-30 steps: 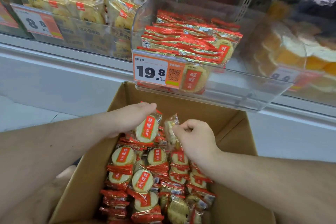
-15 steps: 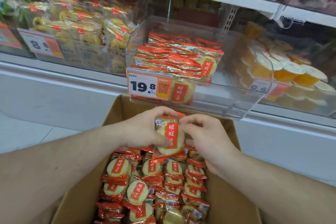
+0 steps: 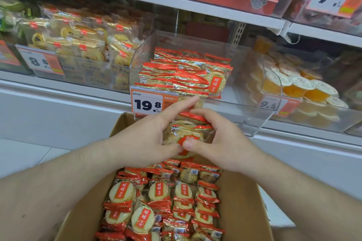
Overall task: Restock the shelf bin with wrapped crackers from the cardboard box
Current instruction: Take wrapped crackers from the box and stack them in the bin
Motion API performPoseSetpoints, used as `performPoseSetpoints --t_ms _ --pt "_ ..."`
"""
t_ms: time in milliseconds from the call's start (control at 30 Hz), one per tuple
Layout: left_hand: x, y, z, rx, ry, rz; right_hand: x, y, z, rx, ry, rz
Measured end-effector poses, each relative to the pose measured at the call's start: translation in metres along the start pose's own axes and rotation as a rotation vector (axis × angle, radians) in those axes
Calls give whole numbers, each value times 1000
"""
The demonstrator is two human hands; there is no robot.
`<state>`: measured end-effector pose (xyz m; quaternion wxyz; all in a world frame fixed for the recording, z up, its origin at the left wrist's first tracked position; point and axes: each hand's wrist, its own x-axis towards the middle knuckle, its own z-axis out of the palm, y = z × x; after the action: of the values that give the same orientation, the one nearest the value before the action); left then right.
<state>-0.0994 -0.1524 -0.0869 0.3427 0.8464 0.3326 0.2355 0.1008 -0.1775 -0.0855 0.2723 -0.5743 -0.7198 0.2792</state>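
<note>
Both hands meet above the far end of the open brown cardboard box (image 3: 238, 207), holding between them a small stack of round pale crackers in clear wrappers with red ends (image 3: 186, 133). The left hand (image 3: 148, 139) grasps the stack from the left, fingers curled over its top and forefinger stretched toward the far right; the right hand (image 3: 219, 141) clasps it from the right, thumb pressed on the red label at the near edge. The stack sits just below and in front of the clear plastic shelf bin (image 3: 252, 107), which already contains a layered pile of the same red-and-gold wrapped crackers (image 3: 184, 73) (mostly on its left side). A white and orange price tag reading 19.8 (image 3: 147, 103) is fixed to the bin's near left front. Inside the box, more wrapped crackers (image 3: 162, 201) lie in rows. To the right, another clear bin holds orange jelly cups with white lids (image 3: 299, 86).
</note>
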Motion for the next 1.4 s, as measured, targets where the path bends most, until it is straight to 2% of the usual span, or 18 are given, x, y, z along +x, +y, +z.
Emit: performPoseSetpoints --t_ms 167,300,367,467,567,767,867,1000,1100,1400 --pt "2 6 2 -56 104 43 0 -6 -20 89 2 -31" --pt "11 8 2 -90 319 58 8 -17 -57 173 133 -68" --pt "17 5 1 40 401 61 16 -18 -78 209 236 -55" --pt "27 -10 6 451 480 88 29 -17 -102 180 348 -26" --pt "31 -25 13 654 424 110 48 -9 -115 110 415 23" --pt "34 -32 15 695 401 98 88 17 -125 -185 450 244" --pt "34 -33 16 699 393 91 107 27 -114 -313 363 337" --pt "34 -34 15 713 374 77 131 47 -94 -144 193 416" --pt "34 -33 15 703 372 62 145 58 -85 -153 191 441" --pt "33 -34 17 701 377 72 159 64 -71 -441 248 414"
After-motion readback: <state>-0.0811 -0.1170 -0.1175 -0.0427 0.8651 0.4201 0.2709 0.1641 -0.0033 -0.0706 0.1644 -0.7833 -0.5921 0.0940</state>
